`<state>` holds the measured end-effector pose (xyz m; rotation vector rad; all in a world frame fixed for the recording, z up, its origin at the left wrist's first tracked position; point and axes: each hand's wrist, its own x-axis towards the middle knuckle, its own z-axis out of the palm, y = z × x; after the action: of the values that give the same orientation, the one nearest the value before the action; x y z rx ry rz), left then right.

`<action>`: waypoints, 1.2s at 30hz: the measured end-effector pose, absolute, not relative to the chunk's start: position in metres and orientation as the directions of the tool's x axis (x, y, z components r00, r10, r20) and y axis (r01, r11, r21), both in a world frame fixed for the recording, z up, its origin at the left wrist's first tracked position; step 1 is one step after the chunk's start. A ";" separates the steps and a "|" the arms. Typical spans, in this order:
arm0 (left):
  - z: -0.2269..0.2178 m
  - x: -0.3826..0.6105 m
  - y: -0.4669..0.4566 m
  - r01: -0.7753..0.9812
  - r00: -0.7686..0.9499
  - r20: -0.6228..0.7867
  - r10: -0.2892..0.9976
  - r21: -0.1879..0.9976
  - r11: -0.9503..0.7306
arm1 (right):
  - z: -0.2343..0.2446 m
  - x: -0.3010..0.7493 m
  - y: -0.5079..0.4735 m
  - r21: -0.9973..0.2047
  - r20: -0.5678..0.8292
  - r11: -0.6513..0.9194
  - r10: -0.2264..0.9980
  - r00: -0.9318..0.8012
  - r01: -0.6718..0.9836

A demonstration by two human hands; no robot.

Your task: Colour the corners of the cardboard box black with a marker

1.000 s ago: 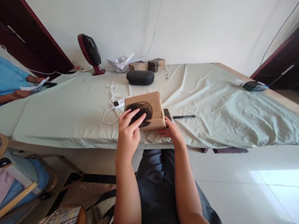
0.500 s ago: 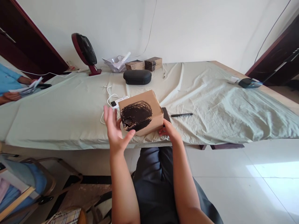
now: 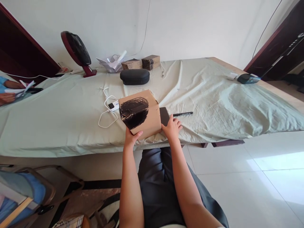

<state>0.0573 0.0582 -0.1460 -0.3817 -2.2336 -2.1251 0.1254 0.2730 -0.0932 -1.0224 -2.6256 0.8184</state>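
Observation:
A brown cardboard box [image 3: 152,115] with a large patch of black scribble sits tilted near the table's front edge. My left hand [image 3: 132,136] grips its lower left corner, thumb on the front side and fingers hidden beneath or behind it. My right hand [image 3: 173,128] is at the box's right side with its fingers spread, the thumb close to or touching the cardboard. Just beyond that hand lie a flat dark object [image 3: 164,114], partly covered by the box, and a black pen [image 3: 186,113].
A white cable [image 3: 101,124] and a small white device [image 3: 114,105] lie left of the box. Behind are a black case [image 3: 135,77], two small cardboard boxes [image 3: 151,62], a plastic bag [image 3: 111,65] and a fan [image 3: 77,47]. Another person's hand [image 3: 7,97] holds papers at far left.
My left hand has closed from a spread pose onto the box's lower left corner. My right hand has come out from the box's right side, fingers spreading. The view has shifted slightly.

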 end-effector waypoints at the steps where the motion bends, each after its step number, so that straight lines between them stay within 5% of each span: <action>1: -0.147 0.056 0.059 0.201 -0.970 0.196 0.143 0.979 0.020 | -0.093 0.124 0.272 -0.554 -0.021 0.609 0.672 -0.740 0.568; 9: -0.159 0.050 0.062 0.208 -0.977 0.212 0.026 0.972 -0.114 | -0.095 0.115 0.272 -0.516 -0.075 0.618 0.658 -0.750 0.594; 17: -0.163 0.044 0.060 0.135 -0.991 0.126 -0.053 0.964 -0.228 | -0.099 0.110 0.271 -0.824 -0.080 0.435 0.545 -0.835 0.364; 25: -0.163 0.045 0.062 0.109 -0.993 0.090 -0.082 0.955 -0.275 | -0.099 0.122 0.282 -0.935 0.072 0.300 0.680 -0.730 0.187; 28: -0.159 0.047 0.062 0.089 -0.994 0.067 -0.083 0.951 -0.295 | -0.087 0.133 0.293 -0.981 0.190 0.137 0.785 -0.589 -0.135; 32: -0.151 0.051 0.064 0.047 -0.998 0.032 -0.050 0.947 -0.317 | -0.053 0.151 0.288 -0.761 0.178 -0.306 0.750 -0.637 -0.572; 36: -0.143 0.059 0.068 0.010 -1.000 0.010 0.000 0.943 -0.331 | -0.021 0.165 0.268 -0.553 0.182 -0.658 0.503 -0.845 -0.511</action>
<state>0.0588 0.0679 -0.1434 -0.0137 -1.8132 -2.5584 0.1650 0.2683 -0.0215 0.0170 -0.8194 2.4433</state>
